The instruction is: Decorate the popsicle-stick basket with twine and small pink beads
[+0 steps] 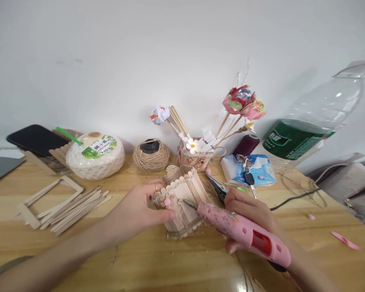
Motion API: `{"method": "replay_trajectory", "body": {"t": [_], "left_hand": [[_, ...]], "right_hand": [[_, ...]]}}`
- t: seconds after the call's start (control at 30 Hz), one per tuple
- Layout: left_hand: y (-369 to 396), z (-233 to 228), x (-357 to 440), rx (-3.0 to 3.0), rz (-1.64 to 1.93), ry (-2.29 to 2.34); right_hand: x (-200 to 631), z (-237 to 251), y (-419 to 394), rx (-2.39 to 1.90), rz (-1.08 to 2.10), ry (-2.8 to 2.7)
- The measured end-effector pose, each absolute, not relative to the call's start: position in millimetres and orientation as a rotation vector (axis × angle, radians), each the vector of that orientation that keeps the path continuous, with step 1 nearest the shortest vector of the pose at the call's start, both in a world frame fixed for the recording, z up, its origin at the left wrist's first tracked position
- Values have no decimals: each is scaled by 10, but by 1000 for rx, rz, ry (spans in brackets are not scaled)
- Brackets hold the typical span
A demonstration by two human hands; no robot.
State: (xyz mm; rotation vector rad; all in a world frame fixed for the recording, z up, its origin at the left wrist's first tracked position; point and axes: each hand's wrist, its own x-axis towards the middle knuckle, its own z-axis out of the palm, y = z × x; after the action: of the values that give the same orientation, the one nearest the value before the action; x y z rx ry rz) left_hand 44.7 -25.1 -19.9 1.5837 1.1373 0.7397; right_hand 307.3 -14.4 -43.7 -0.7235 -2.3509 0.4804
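Note:
A small box of popsicle sticks [185, 198] lies on the wooden table [158, 259] in front of me, trimmed with a bead string and a pink flower. My left hand [140, 209] grips its left side, thumb near the flower. My right hand [249, 215] holds a pink hot glue gun [243, 233], with its metal nozzle touching the box's upper face.
Loose popsicle sticks [73, 207] and a stick frame lie at the left. Behind are a white coconut drink [95, 155], a twine ball [151, 155], a decorated cup with paper flowers [197, 156], pliers [217, 187], a tissue pack [249, 169], a tilted plastic bottle [310, 125] and a phone [36, 139].

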Motion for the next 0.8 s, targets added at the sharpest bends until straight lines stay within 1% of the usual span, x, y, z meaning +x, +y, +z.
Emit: {"method": "replay_trajectory", "body": {"t": [0.57,0.8], "left_hand": [[-238,-233,423,1612,710,1174],[-238,-210,424,1592,706,1165]], "right_hand": [[3082,-451,-137,-714,491,-2386],[3098,-458,-129,-718,426,-2419]]}}
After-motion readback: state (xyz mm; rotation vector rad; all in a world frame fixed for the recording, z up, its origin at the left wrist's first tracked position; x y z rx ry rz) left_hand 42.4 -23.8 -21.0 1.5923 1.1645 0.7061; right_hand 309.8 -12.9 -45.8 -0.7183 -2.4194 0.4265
